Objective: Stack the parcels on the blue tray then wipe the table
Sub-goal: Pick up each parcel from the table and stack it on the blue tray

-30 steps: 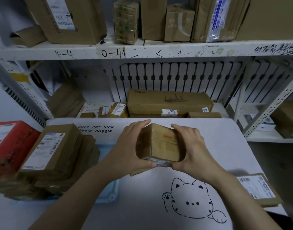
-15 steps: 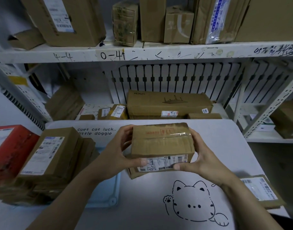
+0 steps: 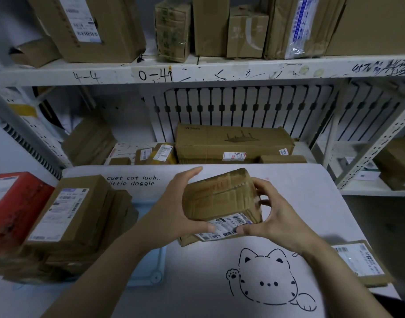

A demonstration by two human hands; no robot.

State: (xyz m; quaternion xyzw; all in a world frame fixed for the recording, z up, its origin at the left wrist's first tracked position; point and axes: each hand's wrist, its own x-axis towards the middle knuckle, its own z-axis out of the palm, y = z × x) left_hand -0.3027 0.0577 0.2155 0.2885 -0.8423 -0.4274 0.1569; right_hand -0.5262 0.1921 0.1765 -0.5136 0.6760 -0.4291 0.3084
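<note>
I hold a small brown cardboard parcel (image 3: 220, 198) with a white label above the middle of the white table (image 3: 288, 187). My left hand (image 3: 174, 207) grips its left side and my right hand (image 3: 272, 216) its right side; the box is tilted. Under it lies a flat brown parcel (image 3: 186, 240), mostly hidden. At the left, the blue tray (image 3: 148, 267) carries a stack of brown parcels (image 3: 68, 216), and a red parcel (image 3: 16, 203) sits at that stack's left. A flat labelled parcel (image 3: 359, 262) lies at the table's right edge.
White metal shelves stand behind the table. The lower shelf holds a long brown box (image 3: 233, 143) and several small parcels; the upper shelf (image 3: 220, 70) carries more boxes. A cat drawing (image 3: 268, 276) is printed on the table's near part.
The parcel has been turned in both hands: first end-on, then broadside with the label facing me, now tilted with its right end nearer. It stays above the table's middle.
</note>
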